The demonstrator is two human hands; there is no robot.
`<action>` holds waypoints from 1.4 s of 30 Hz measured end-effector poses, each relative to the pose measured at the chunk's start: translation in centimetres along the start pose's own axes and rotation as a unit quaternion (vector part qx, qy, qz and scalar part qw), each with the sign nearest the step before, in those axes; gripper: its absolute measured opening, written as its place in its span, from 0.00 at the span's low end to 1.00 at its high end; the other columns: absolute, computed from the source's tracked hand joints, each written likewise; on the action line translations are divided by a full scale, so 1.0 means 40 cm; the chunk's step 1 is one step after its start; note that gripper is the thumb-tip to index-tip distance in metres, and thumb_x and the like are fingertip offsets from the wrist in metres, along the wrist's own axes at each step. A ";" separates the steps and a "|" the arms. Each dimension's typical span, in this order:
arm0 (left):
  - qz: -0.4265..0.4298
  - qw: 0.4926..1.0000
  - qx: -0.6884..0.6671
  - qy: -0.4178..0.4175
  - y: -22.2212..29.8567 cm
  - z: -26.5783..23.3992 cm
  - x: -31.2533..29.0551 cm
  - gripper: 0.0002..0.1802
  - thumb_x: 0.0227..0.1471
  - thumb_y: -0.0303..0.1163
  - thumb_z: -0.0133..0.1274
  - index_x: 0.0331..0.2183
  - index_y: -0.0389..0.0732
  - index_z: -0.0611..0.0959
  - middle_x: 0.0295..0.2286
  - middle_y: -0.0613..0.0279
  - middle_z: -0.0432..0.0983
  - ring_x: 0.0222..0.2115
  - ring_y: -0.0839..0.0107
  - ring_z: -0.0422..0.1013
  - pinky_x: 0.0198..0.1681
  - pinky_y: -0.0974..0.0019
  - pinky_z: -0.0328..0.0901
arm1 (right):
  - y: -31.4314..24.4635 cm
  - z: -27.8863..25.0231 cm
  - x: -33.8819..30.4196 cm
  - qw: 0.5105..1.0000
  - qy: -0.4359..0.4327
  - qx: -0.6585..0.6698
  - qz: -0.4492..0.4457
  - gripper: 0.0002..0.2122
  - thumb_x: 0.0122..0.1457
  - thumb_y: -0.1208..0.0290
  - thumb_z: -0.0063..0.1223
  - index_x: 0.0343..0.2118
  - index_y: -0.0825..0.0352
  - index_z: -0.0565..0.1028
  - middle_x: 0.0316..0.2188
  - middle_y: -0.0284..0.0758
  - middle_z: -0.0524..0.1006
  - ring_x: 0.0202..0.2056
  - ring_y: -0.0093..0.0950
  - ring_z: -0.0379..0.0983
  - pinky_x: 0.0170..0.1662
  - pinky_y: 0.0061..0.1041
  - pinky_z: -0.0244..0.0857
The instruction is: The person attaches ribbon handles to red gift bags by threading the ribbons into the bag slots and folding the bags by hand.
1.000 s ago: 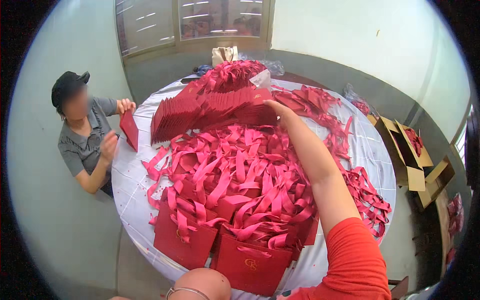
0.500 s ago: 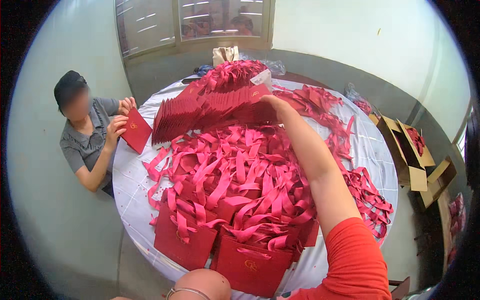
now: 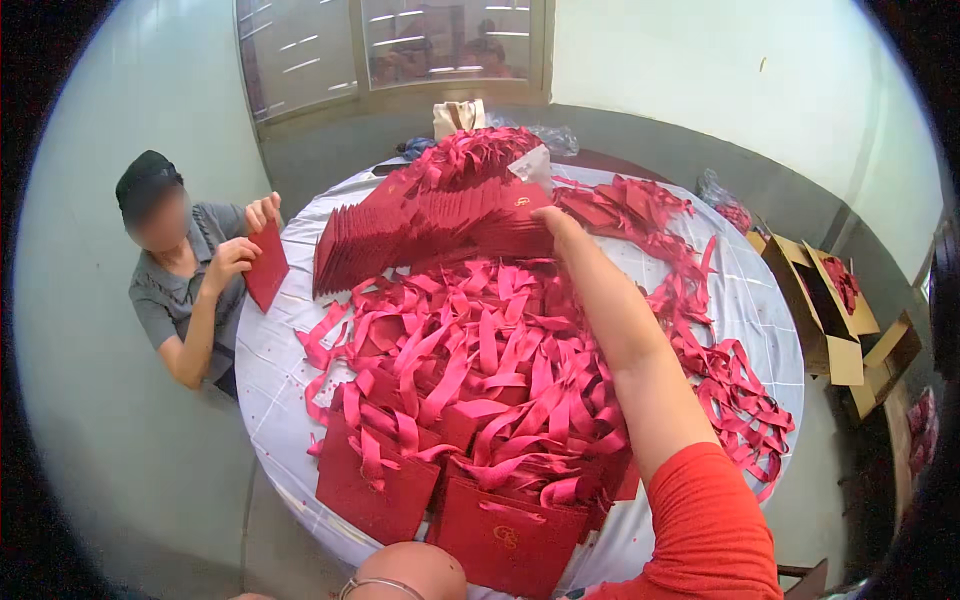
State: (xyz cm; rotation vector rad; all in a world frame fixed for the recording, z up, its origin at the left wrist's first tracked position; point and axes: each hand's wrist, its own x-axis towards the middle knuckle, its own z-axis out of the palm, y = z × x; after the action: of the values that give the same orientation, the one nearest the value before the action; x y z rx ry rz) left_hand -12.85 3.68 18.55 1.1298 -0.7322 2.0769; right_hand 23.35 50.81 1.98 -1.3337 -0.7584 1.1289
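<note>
My right hand (image 3: 556, 222) reaches far across the round table and lies on the near end of a long row of flat red paper bags (image 3: 420, 232) that lean on one another. Its fingers are hidden behind the knuckles, so a grip does not show. A heap of red ribbon strips (image 3: 470, 370) covers the middle of the table under my forearm. Two more red bags (image 3: 505, 535) lie flat at the near edge. A rounded bare part with a thin bracelet (image 3: 400, 578) shows at the bottom edge, likely my left wrist; that hand's fingers are out of sight.
A seated person (image 3: 185, 290) at the left holds a red bag (image 3: 268, 265) in both hands. The table has a white cloth (image 3: 265, 370). More ribbons (image 3: 740, 400) trail off its right side. Open cardboard boxes (image 3: 825, 310) stand on the floor at the right. A window (image 3: 400, 45) is behind.
The person at the left has lifted a red bag off the table edge and now holds it up in both hands. My right hand has drawn slightly back along the row.
</note>
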 end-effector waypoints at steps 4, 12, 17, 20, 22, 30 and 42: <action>0.009 0.999 0.030 -0.014 0.016 -0.005 0.000 0.04 0.55 0.30 0.53 0.33 0.40 0.78 0.19 0.65 0.78 0.15 0.76 0.71 0.22 0.74 0.67 | 0.029 0.165 -0.126 0.999 0.010 0.044 -0.026 0.17 0.43 0.70 0.61 0.36 0.75 0.78 0.32 0.42 0.80 0.32 0.34 0.76 0.38 0.34 0.69; 0.013 1.000 -0.012 -0.013 0.016 -0.001 0.003 0.07 0.57 0.33 0.51 0.33 0.39 0.78 0.18 0.66 0.77 0.14 0.77 0.69 0.21 0.74 0.66 | -0.034 0.001 -0.082 0.961 0.221 -0.044 -0.163 0.20 0.40 0.67 0.61 0.31 0.82 0.78 0.34 0.49 0.80 0.37 0.37 0.77 0.44 0.34 0.67; 0.036 0.999 -0.030 0.014 0.027 0.014 0.006 0.07 0.56 0.34 0.51 0.33 0.41 0.77 0.16 0.67 0.76 0.13 0.77 0.68 0.21 0.75 0.67 | -0.116 -0.228 -0.058 0.923 0.323 -0.020 -0.207 0.25 0.41 0.61 0.64 0.36 0.82 0.78 0.41 0.54 0.78 0.42 0.41 0.77 0.46 0.36 0.67; 0.046 0.999 0.016 -0.006 0.045 -0.002 0.001 0.06 0.56 0.33 0.51 0.33 0.41 0.77 0.17 0.68 0.76 0.13 0.77 0.68 0.22 0.74 0.68 | -0.096 -0.114 -0.150 0.939 0.283 0.068 -0.185 0.22 0.43 0.65 0.66 0.35 0.81 0.77 0.38 0.48 0.79 0.40 0.38 0.77 0.44 0.35 0.69; 0.022 1.000 0.018 -0.013 0.058 0.003 -0.002 0.06 0.57 0.33 0.50 0.33 0.42 0.77 0.17 0.69 0.76 0.14 0.77 0.68 0.22 0.75 0.68 | -0.108 -0.170 -0.191 0.940 0.252 0.134 -0.188 0.21 0.43 0.67 0.66 0.36 0.81 0.77 0.38 0.46 0.79 0.39 0.37 0.77 0.44 0.35 0.70; -0.016 0.998 0.003 -0.064 0.057 0.025 -0.020 0.13 0.62 0.37 0.42 0.38 0.40 0.76 0.21 0.66 0.76 0.16 0.76 0.68 0.27 0.71 0.65 | -0.063 -0.340 -0.441 0.943 0.007 0.284 -0.172 0.12 0.55 0.70 0.58 0.40 0.70 0.76 0.37 0.40 0.80 0.36 0.34 0.78 0.40 0.36 0.72; -0.074 0.979 0.125 -0.145 -0.030 0.096 -0.085 0.10 0.64 0.34 0.34 0.33 0.39 0.66 0.14 0.63 0.66 0.11 0.73 0.58 0.27 0.60 0.58 | 0.069 -0.506 -0.977 0.946 -0.112 0.299 -0.061 0.22 0.62 0.62 0.47 0.53 0.73 0.68 0.50 0.44 0.75 0.50 0.39 0.73 0.55 0.43 0.66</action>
State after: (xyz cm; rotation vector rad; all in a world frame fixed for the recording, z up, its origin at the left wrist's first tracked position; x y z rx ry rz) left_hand -8.62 0.70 17.62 1.6028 -0.5076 1.9367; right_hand 28.98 7.10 3.30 -0.6483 -0.5814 1.2921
